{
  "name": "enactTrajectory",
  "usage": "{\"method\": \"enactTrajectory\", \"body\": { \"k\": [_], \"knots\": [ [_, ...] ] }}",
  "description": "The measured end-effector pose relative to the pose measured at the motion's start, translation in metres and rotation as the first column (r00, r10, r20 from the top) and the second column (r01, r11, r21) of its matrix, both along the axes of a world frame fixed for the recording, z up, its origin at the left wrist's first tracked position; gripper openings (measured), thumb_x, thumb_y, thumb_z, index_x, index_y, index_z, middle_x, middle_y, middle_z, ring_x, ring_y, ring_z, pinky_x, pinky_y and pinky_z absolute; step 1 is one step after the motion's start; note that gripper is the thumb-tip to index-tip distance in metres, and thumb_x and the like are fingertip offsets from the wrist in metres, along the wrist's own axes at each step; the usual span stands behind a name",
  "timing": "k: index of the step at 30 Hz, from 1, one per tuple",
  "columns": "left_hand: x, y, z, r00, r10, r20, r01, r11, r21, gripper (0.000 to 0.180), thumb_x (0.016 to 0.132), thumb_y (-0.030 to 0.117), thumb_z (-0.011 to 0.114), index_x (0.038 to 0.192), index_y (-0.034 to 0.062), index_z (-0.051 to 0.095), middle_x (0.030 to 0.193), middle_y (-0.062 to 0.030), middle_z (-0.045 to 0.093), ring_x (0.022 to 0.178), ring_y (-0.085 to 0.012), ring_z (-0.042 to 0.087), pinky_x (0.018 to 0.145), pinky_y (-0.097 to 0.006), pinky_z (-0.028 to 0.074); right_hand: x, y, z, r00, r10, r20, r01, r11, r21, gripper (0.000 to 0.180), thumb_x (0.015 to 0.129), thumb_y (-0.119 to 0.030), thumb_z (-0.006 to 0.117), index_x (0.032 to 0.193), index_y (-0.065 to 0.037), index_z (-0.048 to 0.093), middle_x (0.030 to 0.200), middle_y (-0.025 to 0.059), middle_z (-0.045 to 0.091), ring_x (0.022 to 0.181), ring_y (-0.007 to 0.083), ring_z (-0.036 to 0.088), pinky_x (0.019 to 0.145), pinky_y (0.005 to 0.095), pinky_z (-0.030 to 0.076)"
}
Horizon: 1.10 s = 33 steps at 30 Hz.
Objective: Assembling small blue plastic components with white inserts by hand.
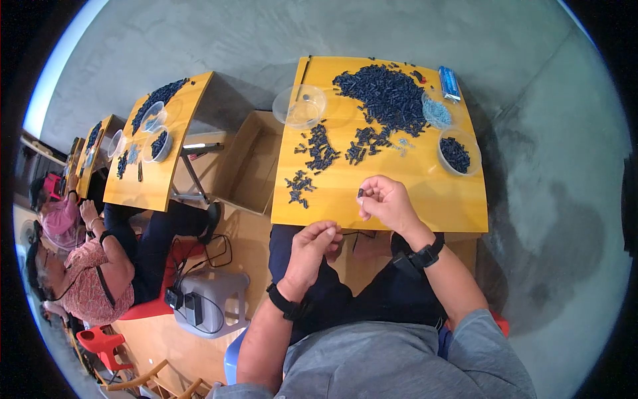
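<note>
My right hand (387,203) is over the near edge of the yellow table (399,216), its fingers pinched on a small black cylindrical piece (361,193). Lower and to the left, just off the table edge, my left hand (312,249) is closed, thumb against fingertips; whatever it may hold is too small to make out. Loose black pieces (322,149) lie in small groups beyond my hands, and a large heap (382,96) of them covers the far side. A few tiny pale bits (403,145) lie near the heap.
On the right stand a clear tub of black pieces (455,155), a dish of light blue bits (436,112) and a blue packet (449,83). A clear bowl (299,106) overhangs the left edge. Beside the table are a cardboard box (249,159), grey stool (211,299) and seated co-workers (100,286).
</note>
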<state>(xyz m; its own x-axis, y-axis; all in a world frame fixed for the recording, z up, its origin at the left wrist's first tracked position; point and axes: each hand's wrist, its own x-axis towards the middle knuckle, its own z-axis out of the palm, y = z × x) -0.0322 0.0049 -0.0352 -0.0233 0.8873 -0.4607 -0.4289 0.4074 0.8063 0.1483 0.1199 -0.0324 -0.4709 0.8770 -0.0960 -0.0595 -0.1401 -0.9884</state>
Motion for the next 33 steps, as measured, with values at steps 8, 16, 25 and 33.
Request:
{"method": "enactTrajectory", "body": {
  "k": [8,16,25,33],
  "knots": [
    [0.014,0.022,0.024,0.995,-0.096,-0.022,0.097,0.993,0.070,0.021,0.094,0.013,0.054,0.108,-0.0003,0.061,0.093,-0.0075,0.066,0.084,-0.0141,0.063,0.074,-0.025,0.051,0.001,-0.035,0.027,0.944,-0.109,0.311,-0.104,0.797,0.595,0.015,0.075,-0.006,0.068,0.087,-0.003,0.061,0.068,0.0109,0.060,0.058,0.0230,0.061,0.053,0.0321,0.048],
    [0.006,0.018,0.012,0.955,-0.255,0.149,0.262,0.964,-0.035,0.015,0.091,0.016,0.060,0.089,0.0034,0.068,0.073,-0.0011,0.062,0.063,-0.0072,0.054,0.056,-0.020,0.040,0.002,-0.053,0.025,0.932,-0.096,0.350,-0.182,0.711,0.679,0.012,0.073,-0.007,0.068,0.082,-0.004,0.059,0.066,0.0097,0.059,0.058,0.0266,0.059,0.051,0.0367,0.046],
    [0.001,0.017,-0.003,0.960,-0.276,0.042,0.279,0.953,-0.114,0.015,0.090,0.012,0.060,0.092,-0.0018,0.066,0.085,-0.0103,0.069,0.074,-0.0167,0.066,0.068,-0.027,0.053,0.017,-0.035,0.002,0.965,0.029,0.260,-0.148,0.879,0.454,0.013,0.080,-0.012,0.067,0.086,-0.002,0.061,0.064,0.0099,0.058,0.054,0.0181,0.055,0.053,0.0310,0.046],
    [0.003,0.002,-0.007,0.956,-0.291,-0.033,0.286,0.952,-0.106,0.015,0.089,0.013,0.061,0.092,-0.0020,0.065,0.084,-0.0097,0.068,0.071,-0.0146,0.064,0.067,-0.026,0.051,0.078,0.082,-0.046,0.599,-0.536,0.596,-0.052,0.716,0.696,0.008,0.081,-0.009,0.055,0.079,-0.003,0.058,0.081,0.0182,0.060,0.079,0.0382,0.059,0.068,0.0462,0.047]
  ]
}}
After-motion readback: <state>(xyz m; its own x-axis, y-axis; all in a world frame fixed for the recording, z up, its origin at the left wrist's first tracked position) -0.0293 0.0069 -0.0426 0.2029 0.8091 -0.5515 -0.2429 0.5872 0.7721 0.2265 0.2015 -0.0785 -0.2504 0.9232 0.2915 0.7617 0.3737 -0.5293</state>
